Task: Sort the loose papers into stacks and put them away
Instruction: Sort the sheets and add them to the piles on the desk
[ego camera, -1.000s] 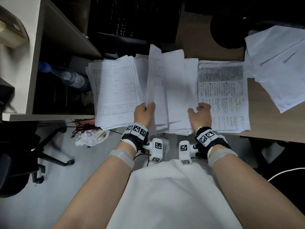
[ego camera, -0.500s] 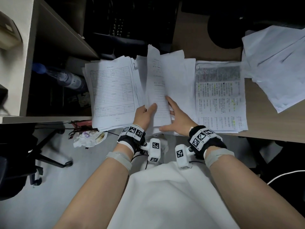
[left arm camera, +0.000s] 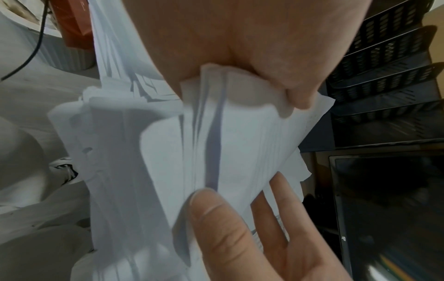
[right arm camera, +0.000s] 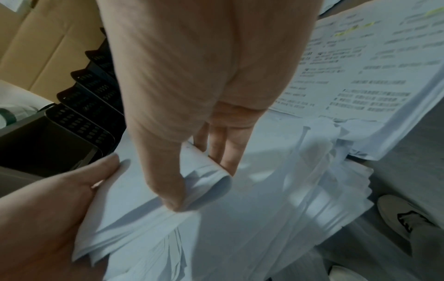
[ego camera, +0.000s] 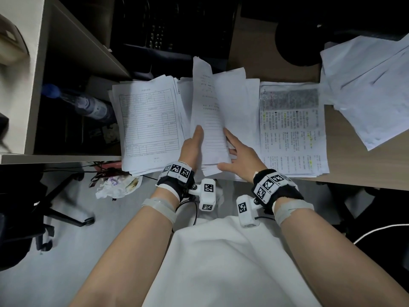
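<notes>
White sheets lie in piles on the desk. My left hand grips the near edge of a lifted bundle of sheets over the middle pile; the left wrist view shows thumb and palm clamping that bundle. My right hand is at the bundle's right edge. In the right wrist view its thumb and fingers pinch a curled sheet edge. A form-printed stack lies to the left and a dense-text stack with highlights to the right.
More loose white sheets overlap at the desk's back right. Black stacked letter trays stand behind the piles, beside a dark monitor. A bottle lies in the shelf at left. Crumpled rubbish and a chair base are on the floor.
My right hand left the right edge of the middle pile and moved left to the bundle, its fingers now spread. The left hand kept its hold.
</notes>
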Motion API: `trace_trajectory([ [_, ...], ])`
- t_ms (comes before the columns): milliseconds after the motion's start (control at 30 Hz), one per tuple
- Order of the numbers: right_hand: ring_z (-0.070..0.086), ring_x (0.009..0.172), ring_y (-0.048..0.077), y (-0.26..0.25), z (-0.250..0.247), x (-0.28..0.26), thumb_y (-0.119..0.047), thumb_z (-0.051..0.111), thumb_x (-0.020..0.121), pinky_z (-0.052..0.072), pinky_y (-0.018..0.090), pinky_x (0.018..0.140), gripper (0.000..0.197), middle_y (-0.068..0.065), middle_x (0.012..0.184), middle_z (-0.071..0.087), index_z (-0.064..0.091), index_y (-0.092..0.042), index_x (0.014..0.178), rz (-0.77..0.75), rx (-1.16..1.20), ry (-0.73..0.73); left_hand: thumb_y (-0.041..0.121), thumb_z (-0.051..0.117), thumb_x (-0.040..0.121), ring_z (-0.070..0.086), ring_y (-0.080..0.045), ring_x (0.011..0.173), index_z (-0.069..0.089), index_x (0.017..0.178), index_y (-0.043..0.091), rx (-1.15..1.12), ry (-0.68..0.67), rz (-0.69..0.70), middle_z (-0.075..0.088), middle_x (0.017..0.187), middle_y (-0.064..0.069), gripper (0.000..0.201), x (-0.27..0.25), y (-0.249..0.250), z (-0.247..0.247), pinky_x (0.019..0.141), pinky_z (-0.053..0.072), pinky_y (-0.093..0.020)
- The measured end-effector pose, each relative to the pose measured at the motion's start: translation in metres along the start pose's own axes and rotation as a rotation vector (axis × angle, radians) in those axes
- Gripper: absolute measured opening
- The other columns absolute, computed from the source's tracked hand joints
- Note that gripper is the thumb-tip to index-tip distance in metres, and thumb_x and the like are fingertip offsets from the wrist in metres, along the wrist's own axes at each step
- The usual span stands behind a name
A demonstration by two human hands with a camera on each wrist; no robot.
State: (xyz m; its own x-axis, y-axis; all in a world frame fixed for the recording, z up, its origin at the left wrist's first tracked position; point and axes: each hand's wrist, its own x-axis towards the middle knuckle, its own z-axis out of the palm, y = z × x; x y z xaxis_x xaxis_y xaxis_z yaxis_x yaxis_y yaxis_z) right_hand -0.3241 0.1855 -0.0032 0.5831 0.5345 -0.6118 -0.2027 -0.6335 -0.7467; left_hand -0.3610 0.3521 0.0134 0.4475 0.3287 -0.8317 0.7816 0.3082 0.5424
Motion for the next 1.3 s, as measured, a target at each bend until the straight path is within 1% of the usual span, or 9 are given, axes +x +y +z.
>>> trace_trajectory([
  [133,0.059,0.114,0.013,-0.006,0.004,-0.003,-0.029,0.087,0.070,0.050,0.032,0.099,0.120,-0.010,0.134,0.052,0.005,-0.040,0.157,-0.008,-0.033,0.035,0.065,0.066,0.078,0.065,-0.022,0.112,0.048,0.136,0.006,-0.023,-0.048,0.100,0.065,0.127,-0.009,0.085,0.009,-0.011,0.001,0.101,0.050,-0.040],
  [200,0.059,0.113,0.012,-0.007,0.005,-0.002,-0.027,0.086,0.070,0.051,0.033,0.100,0.116,-0.010,0.138,0.051,0.009,-0.040,0.156,-0.030,-0.017,0.067,0.050,0.072,0.084,0.059,-0.018,0.124,0.039,0.143,0.020,-0.041,-0.010,0.182,0.059,0.137,-0.004,0.074,0.014,-0.017,0.002,0.105,0.049,-0.039],
  [333,0.060,0.108,0.002,-0.011,0.002,-0.004,-0.029,0.082,0.073,0.050,0.022,0.096,0.106,-0.014,0.135,0.056,0.016,-0.045,0.154,-0.051,0.010,0.060,0.070,0.076,0.069,0.040,-0.020,0.142,0.026,0.147,0.049,0.035,0.020,0.201,0.038,0.156,-0.001,0.095,0.050,-0.036,-0.003,0.114,0.036,-0.051],
  [467,0.059,0.115,-0.003,-0.015,-0.001,-0.009,-0.032,0.086,0.071,0.048,0.023,0.102,0.101,-0.021,0.139,0.055,0.026,-0.050,0.151,-0.038,0.121,0.015,0.076,0.056,0.079,0.044,-0.020,0.139,0.028,0.155,0.016,-0.010,-0.030,0.193,0.046,0.151,-0.004,0.101,0.007,-0.003,-0.002,0.118,0.032,-0.042],
  [633,0.054,0.126,-0.002,-0.020,-0.005,-0.012,-0.037,0.086,0.073,0.040,0.027,0.111,0.084,-0.023,0.141,0.054,0.045,-0.037,0.146,-0.025,0.278,-0.009,0.074,0.042,0.090,0.046,-0.018,0.136,0.046,0.146,0.016,-0.193,-0.040,0.120,0.050,0.147,-0.002,0.081,-0.011,0.010,-0.005,0.119,0.028,-0.039],
  [800,0.057,0.125,0.001,-0.025,-0.010,-0.015,-0.048,0.085,0.071,0.043,0.035,0.111,0.086,-0.017,0.140,0.057,0.046,-0.034,0.146,-0.017,0.277,0.009,0.030,0.071,0.091,0.069,-0.007,0.076,0.066,0.095,0.008,0.006,-0.040,0.222,0.069,0.082,0.004,0.023,-0.012,0.007,-0.009,0.065,0.049,-0.016],
  [967,0.062,0.117,0.001,-0.028,-0.018,-0.026,-0.030,0.078,0.085,0.049,0.032,0.105,0.059,-0.013,0.133,0.064,0.056,-0.029,0.140,-0.035,0.323,0.132,0.028,0.071,0.085,0.071,-0.033,0.081,0.070,0.092,-0.001,-0.002,0.053,0.257,0.073,0.089,-0.020,0.029,-0.010,-0.004,-0.010,0.076,0.057,-0.043],
  [1100,0.072,0.099,0.014,-0.028,-0.027,-0.035,-0.032,0.065,0.095,0.057,0.045,0.093,0.035,-0.001,0.116,0.072,0.063,-0.020,0.128,0.020,0.447,0.285,0.026,0.072,0.085,0.064,-0.022,0.073,0.069,0.096,-0.001,-0.016,0.082,0.281,0.069,0.082,-0.012,0.030,-0.018,-0.007,-0.004,0.073,0.054,-0.039],
  [1300,0.073,0.093,0.014,-0.036,-0.046,-0.046,-0.041,0.071,0.089,0.062,0.042,0.081,0.029,-0.005,0.102,0.076,0.072,-0.020,0.108,0.022,0.370,0.205,0.020,0.071,0.089,0.068,-0.021,0.078,0.072,0.096,0.004,0.045,0.104,0.362,0.074,0.088,-0.008,0.017,-0.036,-0.009,0.018,0.077,0.054,-0.031],
])
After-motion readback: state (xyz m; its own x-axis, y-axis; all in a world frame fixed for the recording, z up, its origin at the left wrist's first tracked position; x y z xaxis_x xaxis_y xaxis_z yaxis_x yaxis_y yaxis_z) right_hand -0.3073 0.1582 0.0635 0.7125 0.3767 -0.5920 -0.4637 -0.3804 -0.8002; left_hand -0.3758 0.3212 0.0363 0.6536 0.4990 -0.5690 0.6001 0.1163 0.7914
